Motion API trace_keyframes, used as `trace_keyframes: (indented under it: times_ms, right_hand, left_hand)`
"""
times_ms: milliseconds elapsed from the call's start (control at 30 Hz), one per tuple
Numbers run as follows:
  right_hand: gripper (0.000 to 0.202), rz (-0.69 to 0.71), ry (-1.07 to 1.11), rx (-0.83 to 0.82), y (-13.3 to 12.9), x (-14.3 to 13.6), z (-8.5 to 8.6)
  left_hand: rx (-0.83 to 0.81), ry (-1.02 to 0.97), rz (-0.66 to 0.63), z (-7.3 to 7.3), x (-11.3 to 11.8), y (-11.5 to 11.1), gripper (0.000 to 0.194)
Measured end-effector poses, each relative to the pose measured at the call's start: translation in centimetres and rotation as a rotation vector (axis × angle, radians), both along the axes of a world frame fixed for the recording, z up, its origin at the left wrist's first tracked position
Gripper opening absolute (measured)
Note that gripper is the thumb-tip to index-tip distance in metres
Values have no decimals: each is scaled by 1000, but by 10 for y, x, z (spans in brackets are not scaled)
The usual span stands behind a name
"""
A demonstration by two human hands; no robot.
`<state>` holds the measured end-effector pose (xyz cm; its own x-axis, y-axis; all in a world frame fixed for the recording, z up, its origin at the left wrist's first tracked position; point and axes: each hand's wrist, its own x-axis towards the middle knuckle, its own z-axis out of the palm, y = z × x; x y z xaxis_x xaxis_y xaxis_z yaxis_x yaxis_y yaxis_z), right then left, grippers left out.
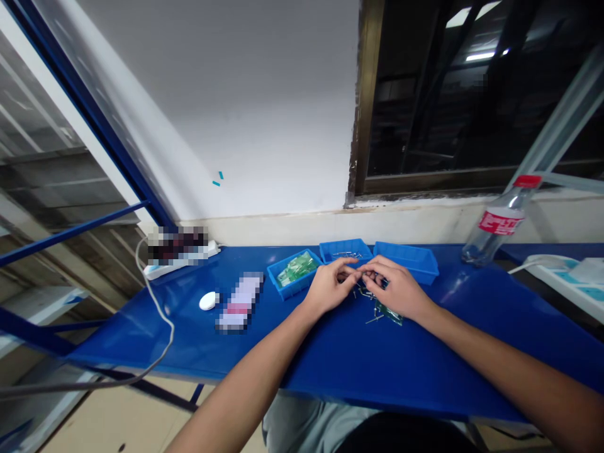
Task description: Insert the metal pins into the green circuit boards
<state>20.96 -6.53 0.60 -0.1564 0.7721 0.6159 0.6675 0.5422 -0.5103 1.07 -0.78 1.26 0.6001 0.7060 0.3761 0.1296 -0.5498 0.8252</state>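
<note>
My left hand (331,284) and my right hand (395,286) meet fingertip to fingertip over the blue table (340,358). Both are closed in a pinch, and whatever is between the fingers is too small and hidden to make out. Below them lie loose thin metal pieces (375,319) that look like rivets, beside a small green packet (391,314) partly covered by my right hand. A blue tray (285,292) left of my hands holds several green packets (298,267). Behind the hands, another blue tray (337,246) contains similar metal pieces (348,255).
A third blue tray (415,255) sits behind my right hand. A plastic bottle (495,226) with a red cap stands at the back right. To the left are a round white object (207,301), a blurred-out flat object (241,302) and a power strip (182,261) with a cable (170,327).
</note>
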Motion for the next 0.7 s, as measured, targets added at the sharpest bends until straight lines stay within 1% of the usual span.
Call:
trace_keyframes:
  times_ms: [100,200,300,400,467,600,700]
  right_hand:
    - [11,-18,48,-22,2,0,-2]
    - [7,18,100,-51,3,0,-3]
    - [10,58,90,-47,3,0,-3]
    - [16,75,41,-14,3,1,-4]
    - [16,56,47,-27,3,1,-3]
    - [16,-17,145,-124,0,-2,-2]
    - [16,-28,189,-166,0,-4,-1]
  left_hand:
    - [-7,53,26,6,-1,-4,41]
    - [-11,108,20,8,-2,-4,40]
    - [-22,120,11,5,-2,-2,34]
    - [-21,84,22,0,-1,2,25]
    - [-4,75,40,-2,-1,3,20]
    - [44,121,66,-2,-1,4,14]
    - [50,122,72,-1,-1,4,12]
